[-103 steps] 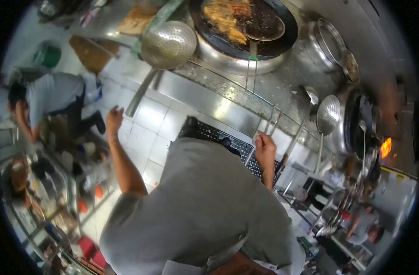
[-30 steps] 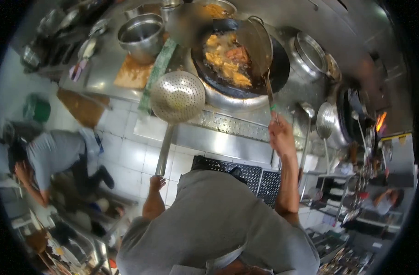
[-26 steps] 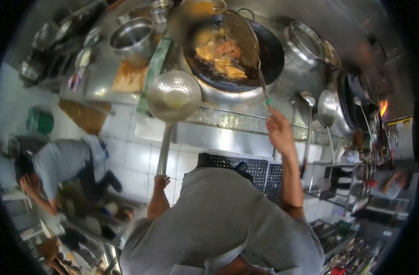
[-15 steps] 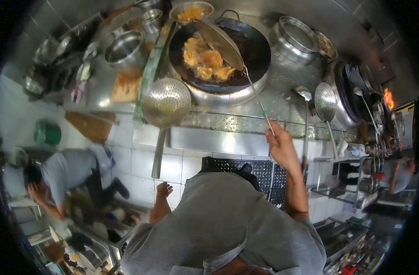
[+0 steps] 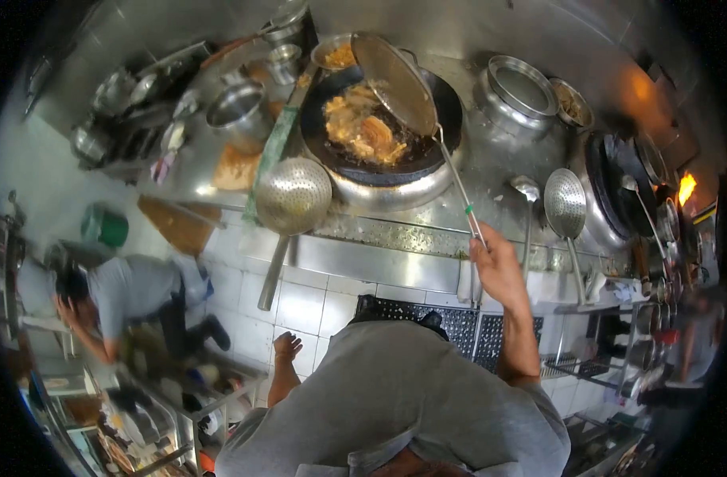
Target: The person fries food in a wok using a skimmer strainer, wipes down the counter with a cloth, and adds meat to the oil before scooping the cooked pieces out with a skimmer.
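Observation:
My right hand (image 5: 499,266) is closed around the long thin handle of a wire-mesh strainer (image 5: 393,84). The strainer's round head is tilted over the right and back side of a black wok (image 5: 379,172). Golden-brown fried pieces (image 5: 377,135) lie in bubbling oil inside the wok, apart from the strainer. Low on the left, my left hand (image 5: 286,347) hangs away from the counter with its fingers loosely apart and nothing in it. The nearest utensil to it is a perforated skimmer (image 5: 293,195), resting on the counter with its handle sticking out over the front edge.
Metal pots (image 5: 238,111) and a bowl of yellow bits (image 5: 340,56) stand left and behind. On the right are a lidded pot (image 5: 522,87), a ladle (image 5: 526,189), another skimmer (image 5: 565,203) and flames (image 5: 686,188). Another person (image 5: 137,294) bends at the left.
The strainer's head has lifted slightly and tipped more upright over the wok, with my right hand still on its handle. The fried pieces have shifted. My head view has turned a little.

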Available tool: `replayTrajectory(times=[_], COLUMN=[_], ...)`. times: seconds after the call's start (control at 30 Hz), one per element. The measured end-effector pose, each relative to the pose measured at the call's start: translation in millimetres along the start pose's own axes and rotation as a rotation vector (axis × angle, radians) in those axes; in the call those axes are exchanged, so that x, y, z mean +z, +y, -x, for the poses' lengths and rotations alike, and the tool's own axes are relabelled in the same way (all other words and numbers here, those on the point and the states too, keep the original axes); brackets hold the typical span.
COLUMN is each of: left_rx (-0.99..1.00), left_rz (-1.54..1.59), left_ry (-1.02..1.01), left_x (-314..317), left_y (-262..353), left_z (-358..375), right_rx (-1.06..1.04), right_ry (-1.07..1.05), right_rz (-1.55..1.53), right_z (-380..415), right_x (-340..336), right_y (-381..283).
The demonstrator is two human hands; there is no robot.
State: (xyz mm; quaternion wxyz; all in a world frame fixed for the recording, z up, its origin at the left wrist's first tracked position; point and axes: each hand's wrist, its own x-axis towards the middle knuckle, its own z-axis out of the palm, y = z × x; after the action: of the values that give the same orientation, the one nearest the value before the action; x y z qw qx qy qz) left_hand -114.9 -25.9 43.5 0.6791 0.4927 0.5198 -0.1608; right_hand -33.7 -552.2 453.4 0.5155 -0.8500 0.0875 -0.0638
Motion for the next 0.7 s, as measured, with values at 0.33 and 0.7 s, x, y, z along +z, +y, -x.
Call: replayTrajectory(times=[0.33,0.7], left_rx=[-0.125,-0.218], left_rz=[0.121,0.018], left_ry=[0.029,-0.007], left_x=[-0.5,-15.3], left_y=[-61.6,-131.2], left_z=[8.8,-24.0], right_rx=[-0.054,-0.092], right_ry=[-0.052,-0.146], right_rz=[0.109,0.167], right_z=[-40.9,-51.8], right_x=[17.8,4.1], right_y=[36.8,33.1])
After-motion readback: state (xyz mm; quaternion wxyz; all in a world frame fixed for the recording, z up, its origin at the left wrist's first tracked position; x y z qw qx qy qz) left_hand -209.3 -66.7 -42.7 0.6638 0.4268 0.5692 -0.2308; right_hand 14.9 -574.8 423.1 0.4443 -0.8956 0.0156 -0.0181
